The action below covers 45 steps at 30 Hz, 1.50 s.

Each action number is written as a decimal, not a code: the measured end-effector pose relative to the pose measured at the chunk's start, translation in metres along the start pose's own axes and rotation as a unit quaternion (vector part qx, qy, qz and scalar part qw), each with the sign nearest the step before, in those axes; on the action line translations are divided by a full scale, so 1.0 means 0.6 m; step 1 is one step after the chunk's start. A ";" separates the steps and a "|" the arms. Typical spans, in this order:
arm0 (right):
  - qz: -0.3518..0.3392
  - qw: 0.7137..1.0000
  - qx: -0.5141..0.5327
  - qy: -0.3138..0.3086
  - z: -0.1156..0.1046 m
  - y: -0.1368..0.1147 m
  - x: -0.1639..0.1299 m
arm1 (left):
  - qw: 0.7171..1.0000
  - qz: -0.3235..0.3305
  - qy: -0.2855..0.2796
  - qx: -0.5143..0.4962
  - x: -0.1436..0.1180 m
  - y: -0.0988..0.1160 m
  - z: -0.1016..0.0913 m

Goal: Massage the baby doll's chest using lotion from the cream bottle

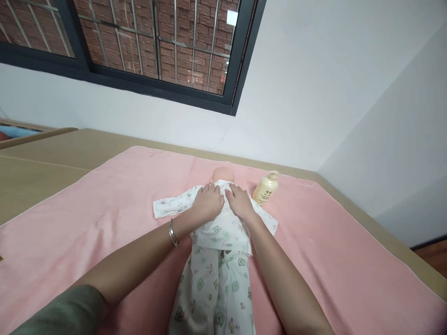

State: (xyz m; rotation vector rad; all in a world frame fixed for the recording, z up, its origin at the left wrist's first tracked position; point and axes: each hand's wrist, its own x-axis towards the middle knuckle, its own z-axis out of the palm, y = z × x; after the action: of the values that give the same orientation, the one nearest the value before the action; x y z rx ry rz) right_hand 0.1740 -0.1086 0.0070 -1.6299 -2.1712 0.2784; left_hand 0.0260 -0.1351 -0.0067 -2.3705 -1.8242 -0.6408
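Green sleeve (66,311); bangle (173,233) (silver)

- The left hand (208,201) is lying palm down, fingers spread slightly and pointing away from the body.
- The right hand (239,201) is lying palm down just beside it, fingers stretched forward and close together.
- Both arms are reaching forward, bare and nearly straight, drawing together toward the hands.
- The left wrist is wearing a bracelet (172,233).
- A sleeve (63,312) is covering the left upper arm.
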 end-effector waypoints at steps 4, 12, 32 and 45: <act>0.002 0.997 -0.073 0.008 -0.005 -0.028 -0.014 | 0.997 -0.012 -0.047 -0.063 0.018 -0.025 -0.007; 0.014 0.998 -0.068 -0.008 -0.015 -0.030 -0.012 | 0.997 -0.028 -0.035 -0.061 0.021 -0.029 0.002; 0.009 0.997 -0.070 -0.019 -0.021 -0.039 -0.019 | 0.994 -0.061 -0.017 -0.091 0.020 -0.023 0.011; -0.035 0.999 0.018 -0.031 -0.009 0.010 0.002 | 1.000 -0.003 0.005 0.000 0.005 -0.003 0.000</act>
State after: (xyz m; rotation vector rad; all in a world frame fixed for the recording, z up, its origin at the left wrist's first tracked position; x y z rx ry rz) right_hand 0.1813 -0.1058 0.0095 -1.5410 -2.2502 0.3487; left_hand 0.0251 -0.1319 -0.0060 -2.3583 -1.8281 -0.6534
